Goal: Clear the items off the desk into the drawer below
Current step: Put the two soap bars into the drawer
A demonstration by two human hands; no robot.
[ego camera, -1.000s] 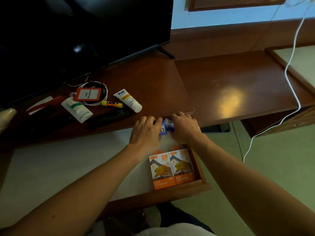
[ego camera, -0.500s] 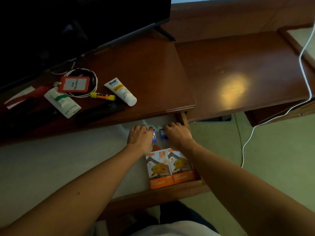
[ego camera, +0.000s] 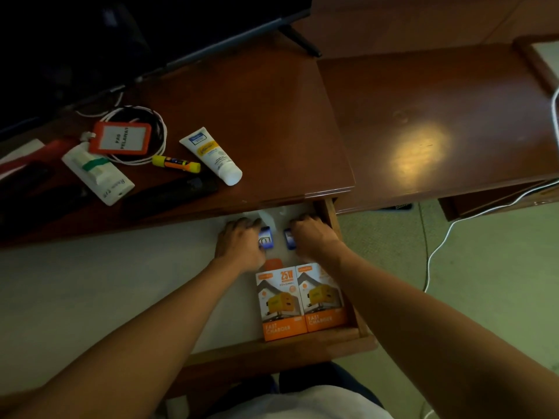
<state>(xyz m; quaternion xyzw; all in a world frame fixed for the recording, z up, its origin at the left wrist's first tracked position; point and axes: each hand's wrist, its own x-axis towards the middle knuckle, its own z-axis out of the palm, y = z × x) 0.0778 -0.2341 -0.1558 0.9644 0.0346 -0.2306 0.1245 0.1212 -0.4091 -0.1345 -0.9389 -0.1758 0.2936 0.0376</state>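
The open drawer below the desk holds two orange charger boxes side by side at its front right. Behind them, deep in the drawer, my left hand grips a small blue box and my right hand grips another small blue box. The two blue boxes stand a little apart, low over the drawer's white floor. On the desk lie a white tube, a yellow-orange marker, an orange badge holder on a coiled white cable, a white packet and a black remote.
A dark TV stands at the back left of the desk. A lower wooden surface extends to the right, with a white cable hanging from it to the green floor. Something red lies at the desk's left edge.
Both hands came down from the desk's front edge into the drawer with the blue boxes, and the boxes have drawn apart. The camera tilted downward.
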